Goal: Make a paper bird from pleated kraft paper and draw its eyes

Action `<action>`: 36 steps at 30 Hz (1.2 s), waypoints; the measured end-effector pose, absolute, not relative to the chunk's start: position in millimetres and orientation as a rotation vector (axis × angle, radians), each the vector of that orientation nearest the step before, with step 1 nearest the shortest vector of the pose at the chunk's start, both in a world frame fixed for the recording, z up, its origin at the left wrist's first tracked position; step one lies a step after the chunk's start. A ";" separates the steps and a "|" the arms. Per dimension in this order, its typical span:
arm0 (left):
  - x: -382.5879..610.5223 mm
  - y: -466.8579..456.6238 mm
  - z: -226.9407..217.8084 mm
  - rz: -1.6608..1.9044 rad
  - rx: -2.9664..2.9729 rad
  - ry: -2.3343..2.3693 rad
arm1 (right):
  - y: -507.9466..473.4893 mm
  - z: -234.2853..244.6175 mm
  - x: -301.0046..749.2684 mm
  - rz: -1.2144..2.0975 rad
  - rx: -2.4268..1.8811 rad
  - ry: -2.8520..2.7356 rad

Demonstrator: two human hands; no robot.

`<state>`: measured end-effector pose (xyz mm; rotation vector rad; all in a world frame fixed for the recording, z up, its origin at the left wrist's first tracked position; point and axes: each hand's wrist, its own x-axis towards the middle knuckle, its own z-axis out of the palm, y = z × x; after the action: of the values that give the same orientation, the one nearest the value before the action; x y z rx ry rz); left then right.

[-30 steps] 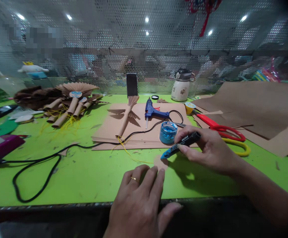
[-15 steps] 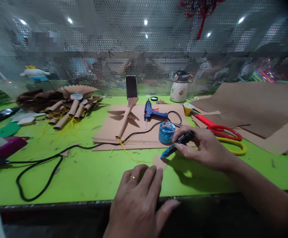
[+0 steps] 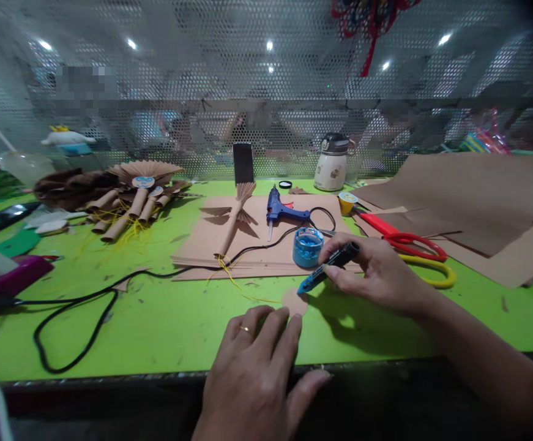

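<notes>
My right hand grips a blue marker with a dark barrel, its blue tip down at a small round piece of brown paper. My left hand lies with fingers stretched out, fingertips at the near edge of that paper piece; a ring is on one finger. Just behind the marker stands a small jar of blue paint with smears on its wall. A rolled paper figure with pleated wings and yellow strings lies left of the jar, on a stack of brown paper.
A blue glue gun rests on the stack, its black cord looping left. Red and yellow-handled scissors and large brown sheets lie right. Finished-looking paper figures pile up left. A bottle and phone stand behind.
The view has shifted very slightly. Both hands, the marker and the round paper piece hold nearly the same positions.
</notes>
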<state>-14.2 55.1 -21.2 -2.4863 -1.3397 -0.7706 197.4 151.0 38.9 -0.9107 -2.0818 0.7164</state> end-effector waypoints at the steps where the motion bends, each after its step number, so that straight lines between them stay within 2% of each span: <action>1: -14.0 55.4 -21.0 -0.771 -2.491 -1.338 | 151.0 39.0 197.4 0.713 -0.908 -2.088; 36: -14.0 56.7 -19.4 -0.786 -2.483 -1.328 | 151.2 39.8 195.4 0.709 -0.949 -2.067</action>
<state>-14.0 56.7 -19.4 -2.4834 -1.3278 -0.7858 195.4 151.2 39.8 -0.9490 -2.0666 0.7094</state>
